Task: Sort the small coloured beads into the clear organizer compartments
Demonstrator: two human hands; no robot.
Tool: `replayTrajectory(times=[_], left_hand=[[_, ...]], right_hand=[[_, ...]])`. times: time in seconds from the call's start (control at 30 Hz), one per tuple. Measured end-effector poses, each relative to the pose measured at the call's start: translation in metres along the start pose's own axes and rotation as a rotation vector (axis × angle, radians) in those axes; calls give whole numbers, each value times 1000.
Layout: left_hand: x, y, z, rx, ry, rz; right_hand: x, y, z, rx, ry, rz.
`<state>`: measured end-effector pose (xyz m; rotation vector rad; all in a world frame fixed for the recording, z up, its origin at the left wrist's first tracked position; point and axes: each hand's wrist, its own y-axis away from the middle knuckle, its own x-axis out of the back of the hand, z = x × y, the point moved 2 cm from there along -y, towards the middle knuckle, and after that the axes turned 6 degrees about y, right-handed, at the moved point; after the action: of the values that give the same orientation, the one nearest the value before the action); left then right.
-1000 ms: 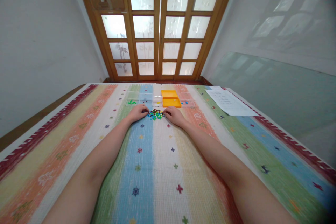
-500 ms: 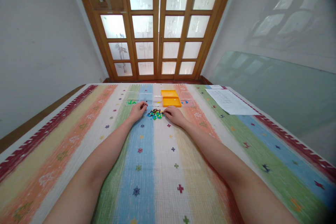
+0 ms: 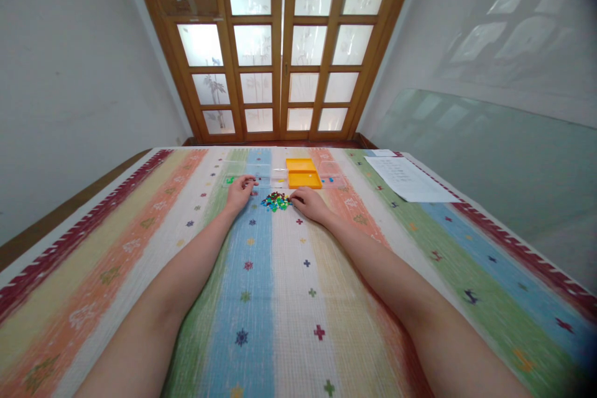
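Note:
A small heap of tiny coloured pieces point(image 3: 276, 201) lies on the striped cloth point(image 3: 284, 298), far from me. My right hand point(image 3: 308, 203) rests at the heap's right edge, fingers curled and pinched into the pieces. My left hand point(image 3: 240, 190) is up by the clear compartment tray point(image 3: 259, 171), near its cell with green pieces point(image 3: 230, 180). Its fingers are pinched together; what they hold is too small to make out. An orange tray point(image 3: 303, 175) sits just behind the heap.
A clear tray point(image 3: 332, 175) with a few blue pieces stands right of the orange one. A white printed sheet point(image 3: 405, 179) lies at the far right. Wooden glazed doors point(image 3: 280, 50) stand behind the table; white walls flank both sides.
My left hand has drawn away from the heap, up and left toward the clear tray's green cell. My right hand stays at the heap's right edge.

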<state>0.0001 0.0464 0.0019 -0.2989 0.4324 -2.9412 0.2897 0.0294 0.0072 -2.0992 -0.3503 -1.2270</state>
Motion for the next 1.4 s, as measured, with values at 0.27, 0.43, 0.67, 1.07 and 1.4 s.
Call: replayTrajectory(times=[0.27,0.43,0.67,1.07,1.4], left_hand=[[-4,4,2,-36,-60,-56],[-4,1,-5,-64,-15,-61],[-5,0,-10,3,-50,-93],[-1,12,11,-224,-341,-563],[2,12,9,-250,-351,-607]], right_hand=[[-2,0,1,-6,5,4],[0,0,0,2,0,6],[-1,0,2,2,-7,1],[-1,1,1,28,10,23],[-1,1,1,33,3,29]])
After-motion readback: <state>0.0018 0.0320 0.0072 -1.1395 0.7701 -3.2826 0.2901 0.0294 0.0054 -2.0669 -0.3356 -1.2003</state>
